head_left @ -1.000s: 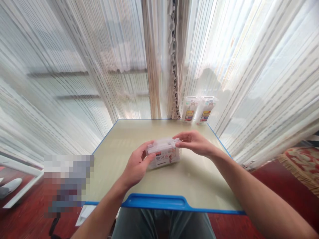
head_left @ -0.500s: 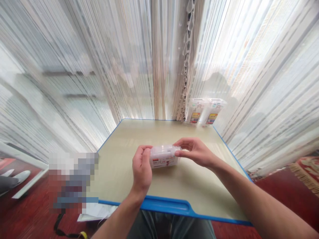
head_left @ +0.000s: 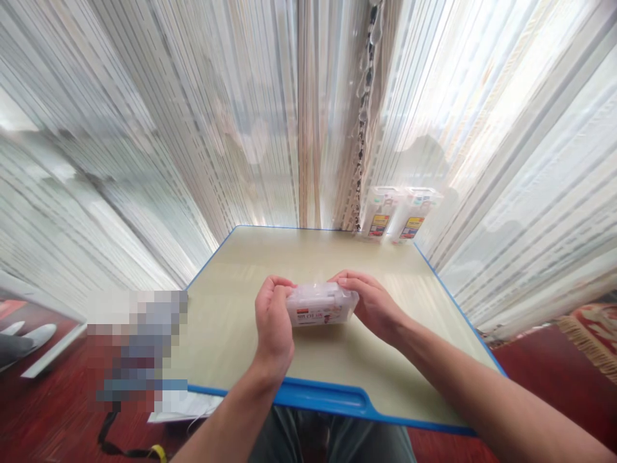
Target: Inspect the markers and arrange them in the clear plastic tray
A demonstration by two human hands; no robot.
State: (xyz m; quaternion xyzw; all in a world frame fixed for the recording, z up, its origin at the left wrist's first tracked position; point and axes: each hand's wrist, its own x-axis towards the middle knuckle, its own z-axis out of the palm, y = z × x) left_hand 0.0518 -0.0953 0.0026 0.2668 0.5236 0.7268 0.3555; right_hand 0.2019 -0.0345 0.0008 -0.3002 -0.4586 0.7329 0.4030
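Note:
A translucent plastic box with a printed white label is held just above the middle of the table, its long side facing me. My left hand is closed on its left end, thumb along the near edge. At the opposite end, my right hand grips the top right corner, fingers over the far edge. The fingertips behind the box are partly hidden. What is inside the box cannot be made out.
Two clear plastic containers with yellow labels stand at the table's back right corner. The pale table has a blue rim. White string curtains hang behind it. A pixelated patch covers something at the left.
My right hand has shifted from pinching the box's right end to wrapping around its corner. The left hand keeps its hold. The view has moved slightly.

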